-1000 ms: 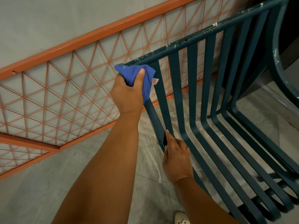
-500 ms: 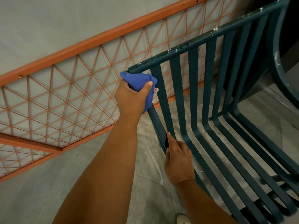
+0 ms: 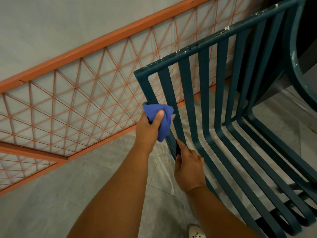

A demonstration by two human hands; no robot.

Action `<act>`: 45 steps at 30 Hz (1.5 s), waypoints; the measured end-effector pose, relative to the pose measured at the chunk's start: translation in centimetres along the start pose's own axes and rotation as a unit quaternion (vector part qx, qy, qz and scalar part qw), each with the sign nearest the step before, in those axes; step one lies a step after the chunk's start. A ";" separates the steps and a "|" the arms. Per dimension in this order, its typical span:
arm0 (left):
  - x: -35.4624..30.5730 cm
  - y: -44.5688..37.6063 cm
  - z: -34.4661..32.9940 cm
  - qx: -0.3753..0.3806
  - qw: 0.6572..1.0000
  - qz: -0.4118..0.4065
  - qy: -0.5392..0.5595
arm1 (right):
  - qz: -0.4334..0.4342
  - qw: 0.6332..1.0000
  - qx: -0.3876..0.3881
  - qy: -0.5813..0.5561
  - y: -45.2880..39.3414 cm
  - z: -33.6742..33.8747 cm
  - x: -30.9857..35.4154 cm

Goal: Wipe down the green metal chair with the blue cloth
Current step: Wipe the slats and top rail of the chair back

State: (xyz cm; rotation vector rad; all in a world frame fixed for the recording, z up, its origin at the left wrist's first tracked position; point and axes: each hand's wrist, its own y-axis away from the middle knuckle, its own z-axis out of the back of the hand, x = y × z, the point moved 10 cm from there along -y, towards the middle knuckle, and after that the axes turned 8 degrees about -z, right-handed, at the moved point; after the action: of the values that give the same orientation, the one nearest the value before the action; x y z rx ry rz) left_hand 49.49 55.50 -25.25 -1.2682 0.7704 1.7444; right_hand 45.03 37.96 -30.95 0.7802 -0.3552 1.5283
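The green metal chair (image 3: 208, 103) fills the right half of the view, with slatted back and seat and chipped paint along its top rail. My left hand (image 3: 147, 127) grips the bunched blue cloth (image 3: 163, 117) around the chair's left side post, about halfway down the backrest. Lower on the same post, near the bend into the seat, my right hand (image 3: 187, 169) holds the frame with its fingers wrapped behind the bar and the thumb pointing up along it.
An orange metal lattice fence (image 3: 77, 93) runs along the grey wall to the left, close behind the chair. A dark table edge (image 3: 308, 48) sits at the upper right beyond the chair's curved armrest. Grey tiled floor lies below; a white shoe (image 3: 197, 232) shows at the bottom.
My left hand has slid the blue cloth down the left post from the top corner to about mid-height. My right hand keeps its hold on the lower frame.
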 end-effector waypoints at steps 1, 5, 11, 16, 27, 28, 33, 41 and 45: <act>0.0 0.1 -0.2 0.009 1.000 0.002 -0.002 | -0.005 1.000 -0.001 -0.016 -0.4 0.2 0.3; -2.6 -1.9 1.1 -0.029 0.999 -0.026 0.028 | 0.031 0.990 -0.004 -0.135 -2.4 1.4 4.4; -7.5 -5.3 3.9 -0.091 0.984 -0.093 0.122 | 0.050 0.997 -0.029 -0.050 -5.5 3.0 7.3; -3.7 -3.4 1.7 -0.003 0.994 -0.015 0.106 | 0.057 0.998 -0.007 0.016 -6.1 3.1 8.1; -8.4 -6.0 3.8 -0.037 0.983 -0.076 0.166 | 0.057 0.998 0.002 0.041 -6.2 3.0 9.3; -7.8 -5.5 3.4 -0.028 0.985 -0.066 0.156 | 0.050 0.998 0.003 0.039 -6.2 3.0 9.2; -4.3 -3.8 1.7 0.032 0.990 0.025 0.137 | 0.040 0.999 0.011 0.032 -6.5 2.8 9.3; -8.0 -5.2 3.2 -0.004 0.988 -0.035 0.153 | 0.048 0.998 0.018 0.043 -6.4 2.9 9.2; -5.2 -2.7 2.4 0.020 0.998 0.048 0.027 | 0.028 0.999 0.041 -0.014 -6.8 3.0 8.8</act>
State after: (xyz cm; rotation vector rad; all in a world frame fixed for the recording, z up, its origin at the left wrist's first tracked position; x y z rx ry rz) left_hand 51.58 57.42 -19.55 -1.2747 0.9062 1.7670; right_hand 52.80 43.56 -24.53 0.8624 -0.3398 1.5932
